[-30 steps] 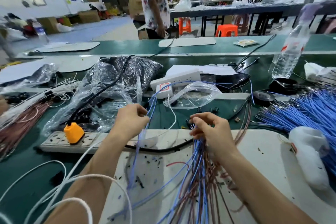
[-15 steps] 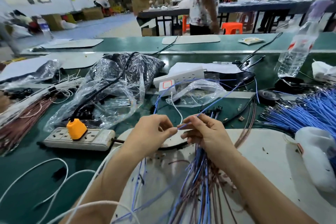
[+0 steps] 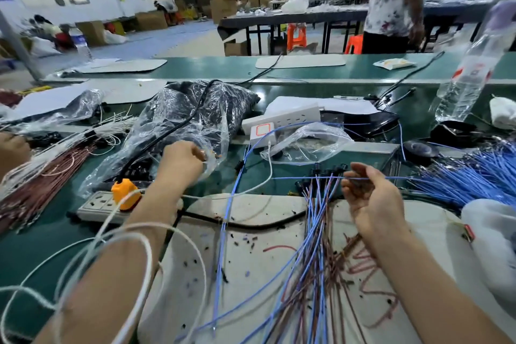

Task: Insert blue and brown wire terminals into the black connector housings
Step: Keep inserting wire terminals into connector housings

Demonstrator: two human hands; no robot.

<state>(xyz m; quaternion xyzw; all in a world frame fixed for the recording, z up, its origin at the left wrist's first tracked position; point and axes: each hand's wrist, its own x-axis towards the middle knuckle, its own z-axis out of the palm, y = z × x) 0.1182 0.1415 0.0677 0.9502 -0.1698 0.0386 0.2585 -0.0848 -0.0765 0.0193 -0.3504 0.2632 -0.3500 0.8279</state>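
Note:
My right hand point(image 3: 371, 201) is palm up and pinches a single blue wire point(image 3: 304, 177) that runs level across the bench from the blue wire pile point(image 3: 474, 176). A bundle of blue and brown wires point(image 3: 315, 246) lies on the white mat point(image 3: 251, 232), its far ends fitted in small black connector housings point(image 3: 328, 170). My left hand point(image 3: 181, 162) reaches to the mouth of a clear plastic bag point(image 3: 173, 126) of black housings. Its fingers are curled at the bag's film; what they hold is hidden.
A grey power strip with an orange plug point(image 3: 122, 193) lies left of the mat, brown wires point(image 3: 42, 176) further left. A white power strip point(image 3: 282, 117), a small clear bag point(image 3: 307, 142) and a water bottle point(image 3: 469, 78) sit behind. A white cable point(image 3: 145, 260) loops over my left forearm. A person point(image 3: 391, 0) stands beyond the bench.
My hands have parted: the left went left to the plastic bag, the right went right with one blue wire. The wire bundle now lies on the mat, out of my hands.

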